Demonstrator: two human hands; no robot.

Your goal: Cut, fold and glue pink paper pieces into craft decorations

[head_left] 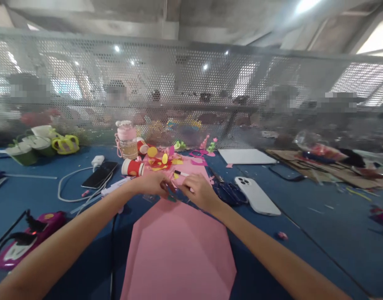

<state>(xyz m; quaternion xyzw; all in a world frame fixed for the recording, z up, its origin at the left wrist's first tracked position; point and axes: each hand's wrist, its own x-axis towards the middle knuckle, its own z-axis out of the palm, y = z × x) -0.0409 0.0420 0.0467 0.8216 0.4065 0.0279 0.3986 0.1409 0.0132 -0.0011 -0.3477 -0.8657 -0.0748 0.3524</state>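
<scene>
Both hands are close together just beyond the far edge of a large pink sheet (pixel 182 250), which lies at the front of the blue table. My left hand (pixel 155 185) reaches in with its fingers bent downward; something greenish shows near its fingertips, too small to make out. My right hand (pixel 200 191) has its fingers curled in, and what they hold is hidden. A marker with a black end (pixel 180 173) lies or sticks out just above the right fingers. Behind the hands are pink paper (pixel 197 167) and yellow, red and pink cut-outs (pixel 160 160).
A red paper cup (pixel 133 167) and a pink-lidded bottle (pixel 127 139) stand left of the cut-outs. A black phone (pixel 100 175) and a purple power strip (pixel 32 241) lie left. Right are a white phone (pixel 257 196), scissors (pixel 230 189) and a white sheet (pixel 246 156).
</scene>
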